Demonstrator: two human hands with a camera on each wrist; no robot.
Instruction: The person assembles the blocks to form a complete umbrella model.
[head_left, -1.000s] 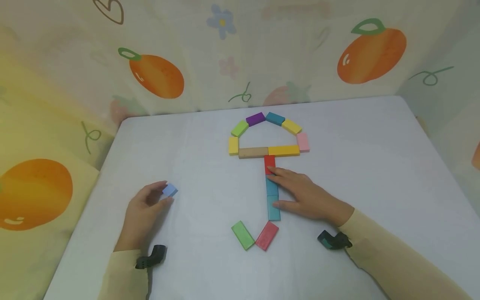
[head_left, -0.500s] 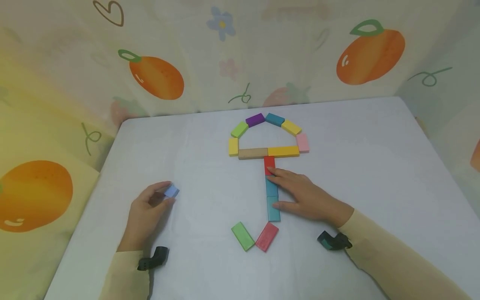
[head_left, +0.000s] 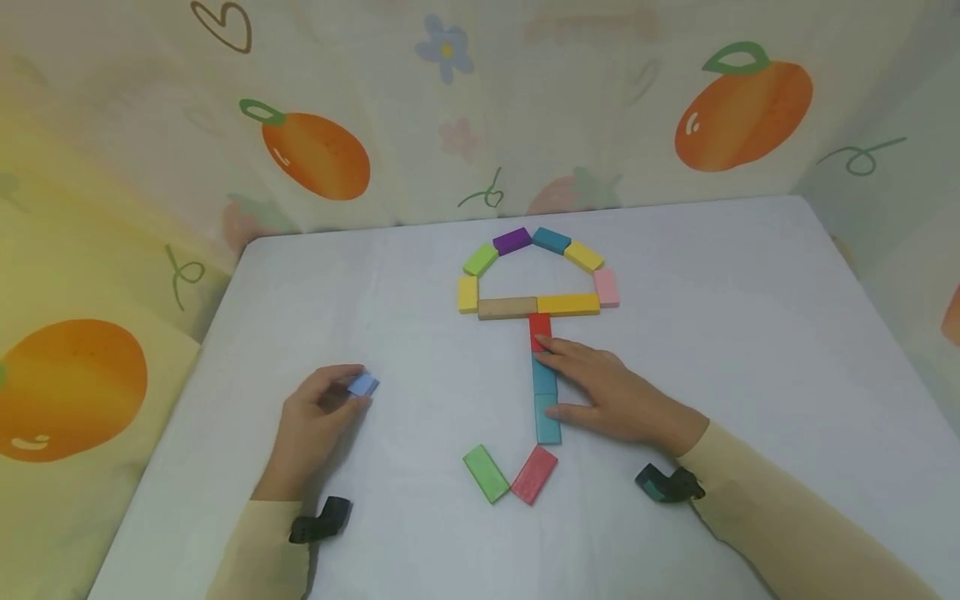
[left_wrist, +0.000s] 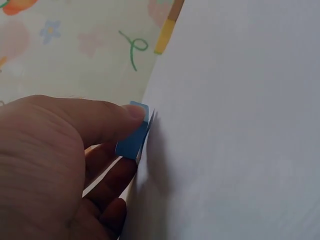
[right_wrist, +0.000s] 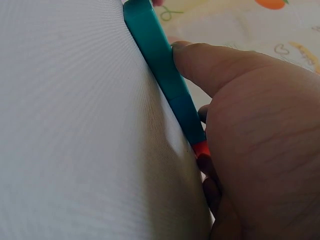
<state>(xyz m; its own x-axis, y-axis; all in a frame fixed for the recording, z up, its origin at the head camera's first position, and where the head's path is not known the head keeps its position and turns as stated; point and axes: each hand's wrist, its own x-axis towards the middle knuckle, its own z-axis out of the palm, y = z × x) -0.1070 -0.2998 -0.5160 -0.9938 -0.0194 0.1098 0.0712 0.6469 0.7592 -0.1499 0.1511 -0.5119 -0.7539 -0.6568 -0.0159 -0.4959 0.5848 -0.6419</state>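
My left hand (head_left: 318,421) pinches a small light-blue block (head_left: 363,384) between thumb and fingers, over the left part of the table. In the left wrist view the blue block (left_wrist: 132,142) is close to the white cloth, the thumb across it. My right hand (head_left: 611,390) rests on an upright column of blocks: fingertips at the red block (head_left: 539,327) and the blue block (head_left: 544,379) under it, thumb on the teal block (head_left: 547,427). In the right wrist view the thumb touches the teal block (right_wrist: 155,55), and the blue block is beyond it.
Above the column lie a tan block (head_left: 507,308) and an orange-yellow block (head_left: 567,304) in a row, under an arch of several coloured blocks such as a purple block (head_left: 512,241). Below it, a green block (head_left: 486,473) and a dark-pink block (head_left: 534,475) form a V.
My left hand has moved right with the light-blue block, toward the column. The right hand has stayed on the column, and the laid-out blocks have not moved.
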